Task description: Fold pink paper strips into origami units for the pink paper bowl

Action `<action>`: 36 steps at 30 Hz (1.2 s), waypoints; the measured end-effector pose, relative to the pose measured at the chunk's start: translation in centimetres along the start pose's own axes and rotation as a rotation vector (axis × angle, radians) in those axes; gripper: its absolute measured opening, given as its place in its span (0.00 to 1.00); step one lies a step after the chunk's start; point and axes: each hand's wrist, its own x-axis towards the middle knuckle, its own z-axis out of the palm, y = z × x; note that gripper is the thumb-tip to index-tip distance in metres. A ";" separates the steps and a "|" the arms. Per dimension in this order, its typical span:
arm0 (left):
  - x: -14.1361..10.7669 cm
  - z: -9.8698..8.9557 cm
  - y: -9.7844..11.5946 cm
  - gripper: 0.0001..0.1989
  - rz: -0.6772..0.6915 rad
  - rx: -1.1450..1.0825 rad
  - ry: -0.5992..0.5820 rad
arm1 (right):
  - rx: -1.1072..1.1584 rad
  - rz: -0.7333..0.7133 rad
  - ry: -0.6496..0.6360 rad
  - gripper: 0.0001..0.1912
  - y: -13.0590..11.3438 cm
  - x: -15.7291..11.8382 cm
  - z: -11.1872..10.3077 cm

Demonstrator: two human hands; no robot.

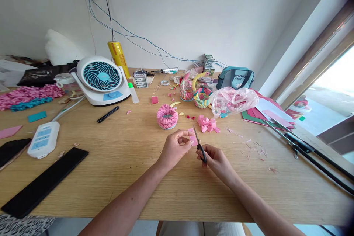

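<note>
My left hand [177,146] pinches a small piece of pink paper [193,138] over the middle of the table. Black-handled scissors [201,149] are in my right hand [215,159], their blades pointing up and away at the paper's right edge. Just beyond my hands lies a pile of pink paper pieces [208,123]. A pink woven paper basket [167,116] stands behind my left hand. Farther back are two multicoloured paper baskets, one pink-green [186,90] and one yellow-green [202,97], with curved necks.
A white fan [101,81] and a power strip [43,139] stand at the left, near a long black bar [45,181]. Paper scraps [260,151] lie right of my hands. A plastic bag [235,100], a teal bag [235,77] and coloured sheets [272,112] are at the back right.
</note>
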 end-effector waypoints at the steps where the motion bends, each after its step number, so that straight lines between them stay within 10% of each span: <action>1: 0.0 0.0 -0.1 0.14 0.010 -0.009 0.000 | -0.028 -0.021 0.021 0.21 0.1 0.2 -0.5; 9: 0.4 -0.4 -0.1 0.11 0.103 -0.047 0.066 | -1.030 0.107 0.522 0.13 2.5 -0.1 -13.4; 15: 0.3 -0.3 0.1 0.14 0.089 -0.138 0.095 | -1.318 0.243 0.506 0.16 5.1 -2.5 -19.5; 20: 0.5 -0.2 -0.4 0.19 0.032 -0.165 0.090 | -1.223 0.019 0.611 0.15 2.0 -2.6 -15.0; 27: 0.5 0.0 -0.6 0.12 -0.054 -0.203 0.084 | -0.761 -0.543 0.072 0.13 -3.4 -0.4 -3.4; 36: 0.4 0.1 -0.8 0.11 -0.030 -0.185 0.043 | 0.009 -0.221 0.077 0.15 -0.9 1.5 0.4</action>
